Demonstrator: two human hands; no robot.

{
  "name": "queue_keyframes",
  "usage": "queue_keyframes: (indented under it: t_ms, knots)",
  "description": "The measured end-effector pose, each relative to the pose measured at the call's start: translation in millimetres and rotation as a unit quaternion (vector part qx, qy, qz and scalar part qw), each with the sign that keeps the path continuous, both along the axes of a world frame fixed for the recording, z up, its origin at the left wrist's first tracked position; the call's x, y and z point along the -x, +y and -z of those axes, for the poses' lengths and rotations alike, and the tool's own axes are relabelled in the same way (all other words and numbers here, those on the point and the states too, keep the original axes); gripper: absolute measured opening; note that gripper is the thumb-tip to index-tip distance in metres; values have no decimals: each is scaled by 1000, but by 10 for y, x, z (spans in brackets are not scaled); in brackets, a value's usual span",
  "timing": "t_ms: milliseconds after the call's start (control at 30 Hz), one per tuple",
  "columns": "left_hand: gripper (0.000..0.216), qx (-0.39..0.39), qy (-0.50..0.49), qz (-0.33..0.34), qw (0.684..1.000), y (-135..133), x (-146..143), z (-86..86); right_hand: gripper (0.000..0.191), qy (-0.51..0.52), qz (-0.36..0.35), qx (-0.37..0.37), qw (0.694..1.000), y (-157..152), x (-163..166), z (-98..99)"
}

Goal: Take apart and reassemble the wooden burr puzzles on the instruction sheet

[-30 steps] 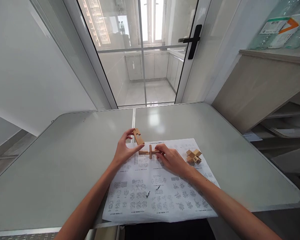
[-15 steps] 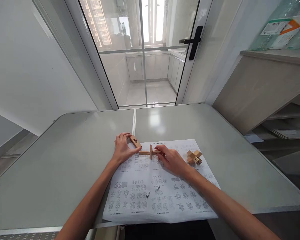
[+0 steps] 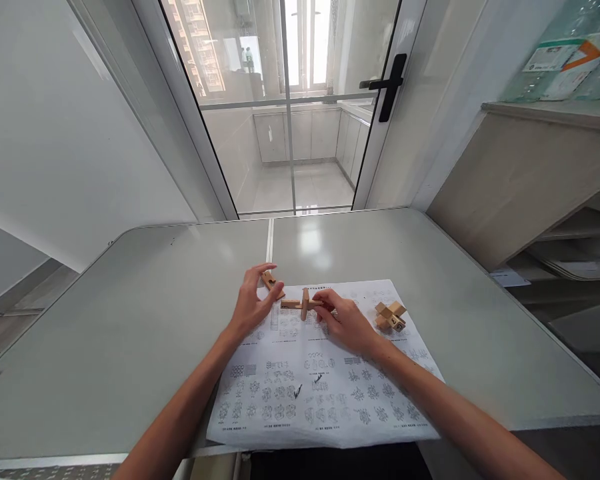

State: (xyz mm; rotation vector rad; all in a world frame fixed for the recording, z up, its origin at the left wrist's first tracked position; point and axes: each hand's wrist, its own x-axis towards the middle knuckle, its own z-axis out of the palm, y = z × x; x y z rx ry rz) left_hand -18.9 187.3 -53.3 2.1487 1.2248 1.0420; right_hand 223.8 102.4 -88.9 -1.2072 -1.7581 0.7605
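Observation:
My right hand [image 3: 347,323] pinches the right end of two crossed wooden puzzle sticks [image 3: 292,304], one lying sideways and the other crossing it upright. To the left, my left hand [image 3: 253,300] has its thumb and fingers spread apart. Between them, just beyond the thumb, lies a notched wooden block [image 3: 270,280], partly hidden by the hand; whether the fingers touch it is hard to see. Under both hands is a printed sheet [image 3: 330,373] with rows of small puzzle drawings and two dark check marks.
An assembled wooden burr puzzle [image 3: 390,316] with numbers on it stands on the sheet's right side. The grey table [image 3: 130,320] reaches back to a glass door [image 3: 310,133]. At the right is a shelf unit [image 3: 480,187] with plastic bottles [image 3: 555,63] on top.
My left hand has turned and lifted slightly, its thumb and fingers now raised around the notched block. The crossed sticks in my right hand have tilted a little.

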Motion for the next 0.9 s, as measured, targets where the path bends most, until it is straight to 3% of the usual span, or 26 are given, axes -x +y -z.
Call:
queue_keyframes:
  t_ms: [67, 167, 233, 400, 667, 900]
  knots:
    - [37, 26, 3, 75, 997, -95, -56, -37, 10, 12, 0, 6, 1000, -3, 4, -3]
    - [53, 48, 6, 143, 989, -203, -139, -3, 9, 15, 0, -4, 1000, -9, 7, -1]
    - [58, 55, 2, 149, 987, -244, -188, 57, 10, 11, -2, -18, 1000, -16, 12, -3]
    - [32, 71, -13, 152, 986, -270, -245, 132, 9, 7, -10, -34, 999, -22, 22, -27]
    - [24, 65, -5, 151, 986, -219, -188, -38, 8, -24, 15, -44, 999, 51, -92, -13]
    - [29, 85, 12, 165, 983, -186, -142, -103, 8, -27, 11, -46, 999, 73, -110, -48]
